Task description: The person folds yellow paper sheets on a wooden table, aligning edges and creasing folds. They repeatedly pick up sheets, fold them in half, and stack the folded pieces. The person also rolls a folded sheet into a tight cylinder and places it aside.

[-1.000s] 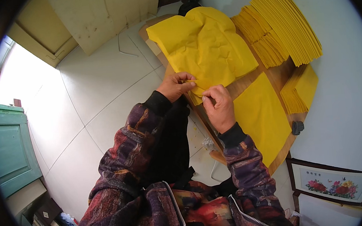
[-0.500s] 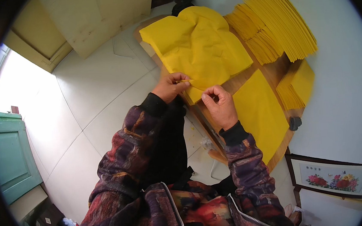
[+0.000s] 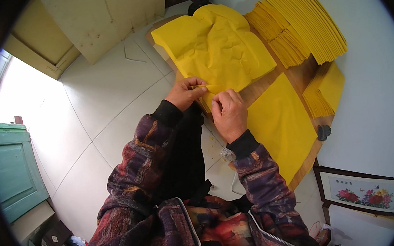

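A large crumpled yellow sheet covers the far left part of the wooden table, its near edge folded over. My left hand pinches that folded edge between thumb and fingers. Close by on the right, my right hand is closed, thumb against curled fingers, at the same near edge of the sheet. The bit under its fingertips is mostly hidden. To the right of my right hand, a flat, smooth yellow sheet lies on the table.
Stacks of folded yellow sheets stand at the far right, with a smaller yellow pile nearer. A dark block-like object sits at the table's right edge. A framed flower picture is at the lower right, a green cabinet at left.
My right hand has moved left, closer to my left hand, and turned so its back shows more. My left hand stays in place on the fold.
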Demonstrator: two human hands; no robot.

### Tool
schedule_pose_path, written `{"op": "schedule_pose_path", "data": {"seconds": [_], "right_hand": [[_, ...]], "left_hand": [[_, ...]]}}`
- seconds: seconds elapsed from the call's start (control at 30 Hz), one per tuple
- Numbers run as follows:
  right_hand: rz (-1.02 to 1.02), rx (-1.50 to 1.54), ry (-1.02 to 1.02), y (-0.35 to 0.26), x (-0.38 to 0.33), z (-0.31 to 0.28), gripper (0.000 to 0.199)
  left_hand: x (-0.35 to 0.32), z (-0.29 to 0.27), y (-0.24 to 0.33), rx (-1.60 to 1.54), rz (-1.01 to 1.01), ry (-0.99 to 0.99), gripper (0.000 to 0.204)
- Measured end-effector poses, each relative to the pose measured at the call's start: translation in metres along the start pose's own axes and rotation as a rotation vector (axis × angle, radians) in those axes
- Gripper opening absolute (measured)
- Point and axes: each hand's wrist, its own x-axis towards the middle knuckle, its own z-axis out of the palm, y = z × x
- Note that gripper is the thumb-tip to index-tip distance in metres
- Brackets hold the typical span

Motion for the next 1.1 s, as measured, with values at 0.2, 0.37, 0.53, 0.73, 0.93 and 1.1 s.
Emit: {"op": "schedule_pose_path", "data": {"seconds": [0.2,0.37,0.53,0.73,0.93,1.1], "right_hand": [[-0.011,0.114,-0.024,0.0,-0.001,-0.007,0.012],[-0.048,-0.005,-0.025,0.006,-0.006,-0.019,0.027],[-0.196,-0.056,-0.085,0.01,-0.001,-0.021,0.026],[-0.265,-0.117,-0.156,0.01,0.011,-0.024,0.013],[-0.098,0.018,-0.23,0.008,0.019,-0.025,0.01],[-0.001,0.006,-0.303,0.007,0.025,-0.022,0.006]], "left_hand": [[0.001,-0.002,-0.002,0.0,-0.003,0.0,0.016],[0.002,-0.002,-0.003,-0.003,-0.006,-0.01,0.016],[0.0,-0.001,0.002,0.044,-0.008,0.003,0.015],[-0.001,0.0,0.005,0.009,-0.029,-0.023,0.014],[0.001,-0.002,0.0,-0.009,-0.026,-0.016,0.014],[0.002,-0.003,-0.003,0.024,-0.012,-0.013,0.014]]}}
